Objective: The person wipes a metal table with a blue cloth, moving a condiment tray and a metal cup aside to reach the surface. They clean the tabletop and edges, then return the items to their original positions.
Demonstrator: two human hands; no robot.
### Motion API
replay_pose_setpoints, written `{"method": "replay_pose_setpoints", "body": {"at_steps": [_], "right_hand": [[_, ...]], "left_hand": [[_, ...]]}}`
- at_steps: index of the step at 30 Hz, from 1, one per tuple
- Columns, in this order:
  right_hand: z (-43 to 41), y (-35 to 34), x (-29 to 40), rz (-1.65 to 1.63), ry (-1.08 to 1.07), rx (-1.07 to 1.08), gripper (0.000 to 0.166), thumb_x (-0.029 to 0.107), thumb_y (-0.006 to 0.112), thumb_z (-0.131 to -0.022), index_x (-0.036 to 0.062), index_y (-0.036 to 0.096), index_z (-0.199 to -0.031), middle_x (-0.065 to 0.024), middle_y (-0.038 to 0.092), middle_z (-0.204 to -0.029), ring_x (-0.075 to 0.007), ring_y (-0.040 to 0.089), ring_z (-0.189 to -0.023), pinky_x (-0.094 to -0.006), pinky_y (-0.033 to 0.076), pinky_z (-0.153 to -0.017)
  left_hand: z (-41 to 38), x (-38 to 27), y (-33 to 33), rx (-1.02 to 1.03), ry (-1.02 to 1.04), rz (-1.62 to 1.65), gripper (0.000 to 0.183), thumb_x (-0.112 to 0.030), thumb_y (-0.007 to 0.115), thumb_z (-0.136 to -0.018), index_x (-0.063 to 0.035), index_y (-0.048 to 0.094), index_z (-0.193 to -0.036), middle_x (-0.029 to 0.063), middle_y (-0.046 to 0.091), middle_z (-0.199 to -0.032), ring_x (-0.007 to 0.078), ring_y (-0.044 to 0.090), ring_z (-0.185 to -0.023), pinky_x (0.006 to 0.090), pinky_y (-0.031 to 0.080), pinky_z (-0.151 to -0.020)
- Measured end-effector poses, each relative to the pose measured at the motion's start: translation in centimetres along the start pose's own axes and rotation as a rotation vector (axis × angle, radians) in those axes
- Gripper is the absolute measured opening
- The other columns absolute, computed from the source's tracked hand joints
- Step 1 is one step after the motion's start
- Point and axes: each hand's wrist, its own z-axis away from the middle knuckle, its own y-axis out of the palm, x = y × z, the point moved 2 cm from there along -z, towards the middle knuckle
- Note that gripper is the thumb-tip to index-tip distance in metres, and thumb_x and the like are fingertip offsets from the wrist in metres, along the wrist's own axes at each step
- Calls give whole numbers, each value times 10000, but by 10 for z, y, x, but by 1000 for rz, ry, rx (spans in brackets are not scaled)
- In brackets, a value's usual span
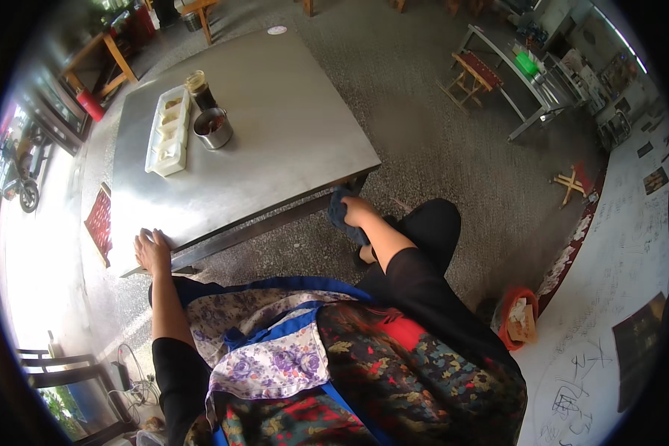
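My left hand [153, 252] rests on the near left corner of a stainless steel table [267, 117], holding nothing. Below the table's near right edge, beside its leg, my right hand [359, 212] grips a dark blue cloth [340, 214]. On the tabletop, towards the left, a white compartmented plastic condiment box [169, 134] holds some contents in its sections. Beside it stand a glass jar [200, 92] with dark contents and a round metal pot [213, 129] with reddish contents and what seems to be a utensil handle.
A folding stool [98, 226] with a red woven seat stands left of the table. Another stool [471, 78] is near a metal table at the upper right. An orange waste bin [514, 319] sits by the right wall. Cables [139, 384] lie at the lower left.
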Motion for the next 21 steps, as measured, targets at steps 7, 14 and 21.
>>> {"method": "replay_pose_setpoints", "body": {"at_steps": [7,14,21], "right_hand": [[-26,-49,-44,-745,299,-470,661,-32,627,-798,50,477,-1437,-223,605,-1269,-387,640,-1052,-505,532,-764],[-66,-73,-69,-642,-10,-163,701,127,916,-594,11,665,-1239,-163,672,-1237,-305,630,-1156,-457,551,-898],[-42,-109,-48,-756,-25,15,876,69,966,-471,43,629,-1279,-127,668,-1269,-284,615,-1200,-436,530,-986]], "left_hand": [[37,21,14,-104,-276,431,967,-374,713,-882,84,149,-1519,329,173,-1561,456,150,-1460,520,205,-1185],[88,-36,18,448,-530,1460,944,-316,707,-922,-63,55,-1555,237,391,-1485,384,504,-1303,493,394,-1082],[92,-98,43,529,-577,1421,1217,-251,744,-912,-57,-332,-1446,255,554,-1270,326,671,-987,445,607,-780]]}}
